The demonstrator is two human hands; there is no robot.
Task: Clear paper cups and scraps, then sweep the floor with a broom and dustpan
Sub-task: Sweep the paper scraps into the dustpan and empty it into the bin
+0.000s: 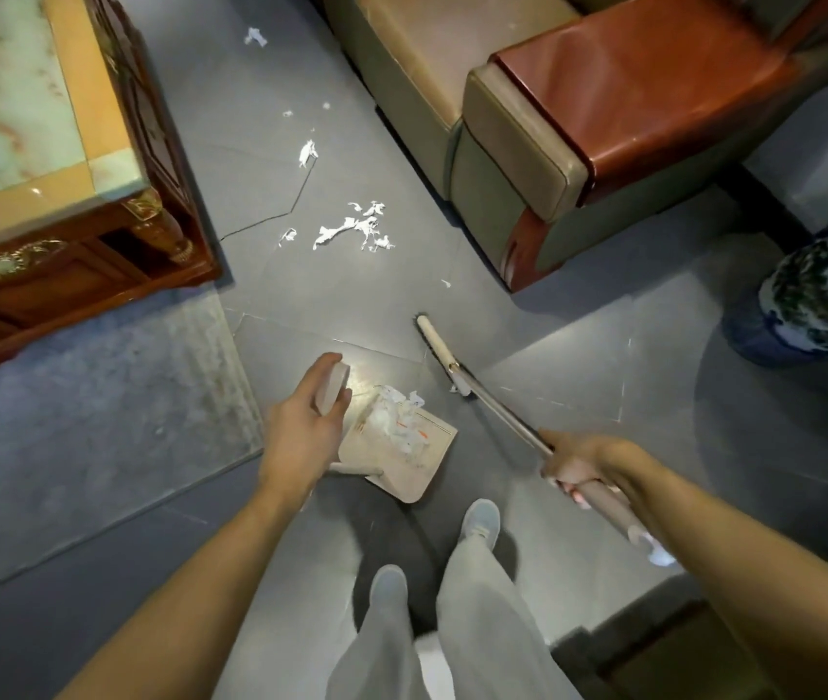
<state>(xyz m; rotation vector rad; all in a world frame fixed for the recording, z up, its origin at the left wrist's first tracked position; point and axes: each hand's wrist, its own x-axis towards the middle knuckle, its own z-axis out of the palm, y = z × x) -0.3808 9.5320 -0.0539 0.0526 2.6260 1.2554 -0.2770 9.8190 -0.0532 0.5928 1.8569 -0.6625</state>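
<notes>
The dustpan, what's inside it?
The dustpan holds a heap of white paper scraps. The left hand on its handle covers the pan's near-left corner.

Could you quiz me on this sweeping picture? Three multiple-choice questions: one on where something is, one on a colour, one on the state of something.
1. Where does the biggest pile of scraps lie?
A. on the table
B. on the floor between table and sofa
C. on the sofa

2. What colour is the sofa's armrest top?
A. blue
B. reddish brown
C. white

3. What is in the dustpan?
A. nothing
B. water
C. some paper scraps

Answers:
1 B, the white scraps sit on the grey floor ahead of the broom.
2 B, it is glossy reddish brown.
3 C, crumpled white paper lies in it.
</notes>
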